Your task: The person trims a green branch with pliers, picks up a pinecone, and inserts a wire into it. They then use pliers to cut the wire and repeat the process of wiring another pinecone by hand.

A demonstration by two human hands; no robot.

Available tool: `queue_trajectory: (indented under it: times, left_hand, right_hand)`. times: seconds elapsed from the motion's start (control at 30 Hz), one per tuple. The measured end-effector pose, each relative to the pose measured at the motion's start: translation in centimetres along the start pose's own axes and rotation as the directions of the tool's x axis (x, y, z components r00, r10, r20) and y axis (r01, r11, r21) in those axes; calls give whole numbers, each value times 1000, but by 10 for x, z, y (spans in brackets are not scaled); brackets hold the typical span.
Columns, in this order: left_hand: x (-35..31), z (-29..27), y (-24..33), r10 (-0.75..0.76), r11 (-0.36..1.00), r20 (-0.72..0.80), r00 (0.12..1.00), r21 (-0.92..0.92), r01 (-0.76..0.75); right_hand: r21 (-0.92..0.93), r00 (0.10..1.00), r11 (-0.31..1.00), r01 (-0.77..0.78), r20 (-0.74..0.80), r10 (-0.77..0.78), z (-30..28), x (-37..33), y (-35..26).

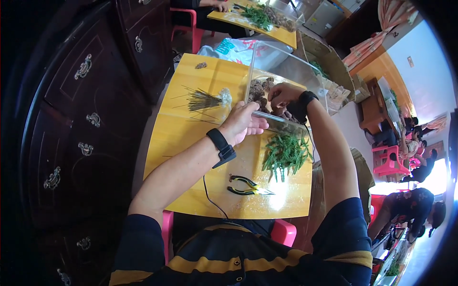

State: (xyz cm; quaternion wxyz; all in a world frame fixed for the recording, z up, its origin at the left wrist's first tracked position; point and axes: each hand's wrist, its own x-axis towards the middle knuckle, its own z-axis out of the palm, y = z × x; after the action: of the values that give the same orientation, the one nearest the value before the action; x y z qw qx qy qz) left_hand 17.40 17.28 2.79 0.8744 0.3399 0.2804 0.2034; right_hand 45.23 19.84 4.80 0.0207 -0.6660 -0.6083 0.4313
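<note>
A clear plastic bin [292, 59] stands at the table's far right, with brown pine cones [258, 90] inside. My right hand [285, 97] reaches into it over the cones, fingers curled; what they hold, if anything, is hidden. At the bin's near left corner is my left hand [242, 124], open, its thumb by the rim and its fingers stretched out along the wall. Left of the bin lies a bundle of thin dark wires [202, 101] in clear plastic. Green artificial sprigs [285, 155] lie nearer me. Pliers [248, 186] with black and yellow handles rest close to my body.
A lone pine cone [201, 66] sits on the yellow table [191, 157] at its far left. Dark drawers [86, 119] rise along the left. Cardboard boxes [329, 57] stand to the right. Beyond is another table [234, 18] with a person's hand [220, 6]. More people sit at far right.
</note>
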Motion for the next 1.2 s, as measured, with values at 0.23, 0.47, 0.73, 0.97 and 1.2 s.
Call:
queue_trajectory:
  times: [0.23, 0.47, 0.73, 0.97, 1.2]
  left_hand:
    - [10, 7, -3, 10, 1000, 10, 1000, -14, -10]
    - [-32, -40, 21, 24, 999, 45, 999, 25, -26]
    - [-127, -131, 23, 240, 552, -73, 968, 831, -74]
    - [-154, -151, -9, 644, -192, -14, 765, 965, 179]
    - [-136, -143, -15, 634, -110, -250, 732, 907, 406]
  right_hand:
    - [448, 974, 887, 114, -227, -10, -34, -63, -24]
    - [527, 814, 699, 484, -565, -137, 38, -160, -77]
    - [634, 926, 687, 356, -340, -166, 176, -147, -62]
    - [-281, 715, 899, 335, -546, -437, 234, -103, -59]
    - [-404, 679, 888, 220, -590, -436, 254, -115, -60]
